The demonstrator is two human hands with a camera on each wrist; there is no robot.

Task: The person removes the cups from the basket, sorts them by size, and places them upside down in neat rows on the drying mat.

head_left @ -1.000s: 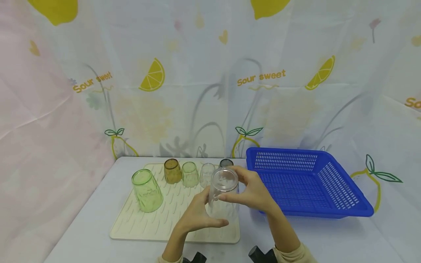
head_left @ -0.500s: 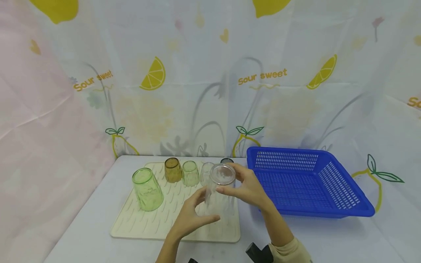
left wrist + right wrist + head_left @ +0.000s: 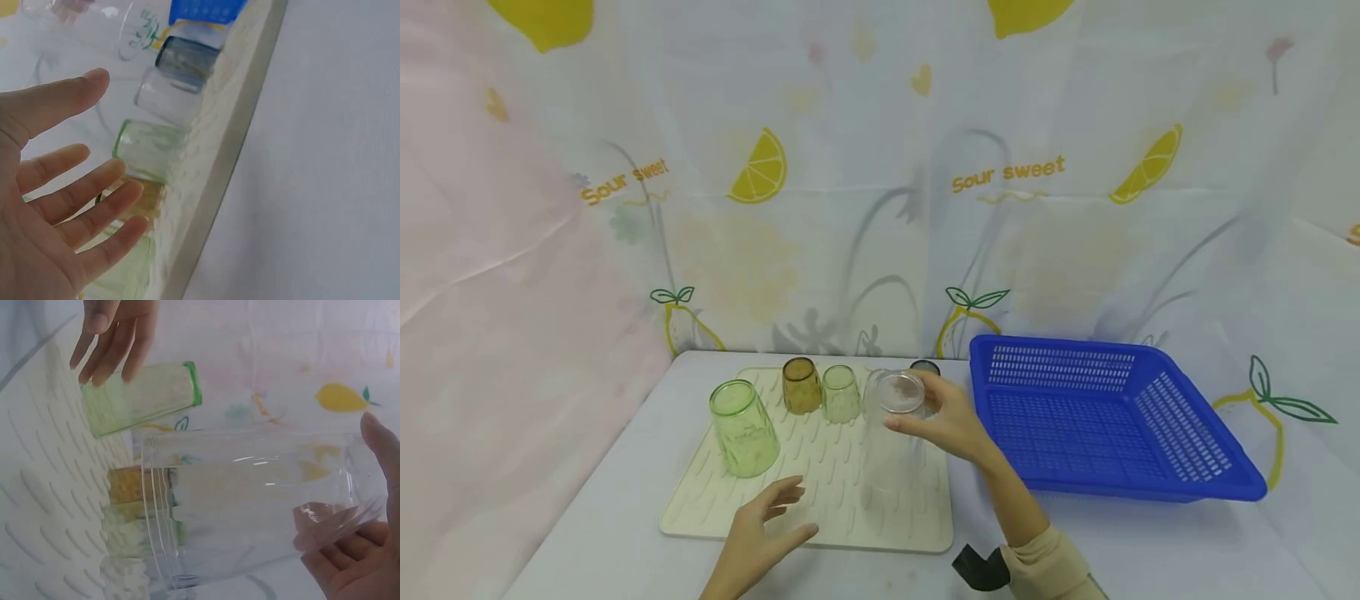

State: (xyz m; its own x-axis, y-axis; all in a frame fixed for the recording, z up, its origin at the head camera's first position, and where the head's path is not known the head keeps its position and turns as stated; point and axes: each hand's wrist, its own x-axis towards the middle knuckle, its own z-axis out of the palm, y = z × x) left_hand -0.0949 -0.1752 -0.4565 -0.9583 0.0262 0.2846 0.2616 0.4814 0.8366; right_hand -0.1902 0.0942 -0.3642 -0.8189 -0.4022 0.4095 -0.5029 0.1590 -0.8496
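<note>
My right hand [image 3: 951, 417] grips a large clear glass [image 3: 891, 450] by its upper end, thumb on the near side. The glass is upside down, its mouth facing the cream ridged mat [image 3: 715, 512]. In the right wrist view the glass rim [image 3: 153, 512] hangs close to the mat; I cannot tell whether it touches. My left hand [image 3: 760, 533] is over the mat's front left part, fingers spread and holding nothing. A large green glass [image 3: 745, 433] stands beyond it. At the back of the mat are an amber glass [image 3: 802, 387] and a small green glass [image 3: 841, 396].
A small clear glass [image 3: 164, 95] and a dark grey glass [image 3: 187, 59] stand in the same back row, mostly hidden in the head view. To the right of the mat sits a blue plastic basket [image 3: 1120, 487]. A printed curtain [image 3: 850, 250] hangs behind the table.
My left hand has come away from the large clear glass and moved left and toward me. The right hand still holds the glass, which has shifted slightly left.
</note>
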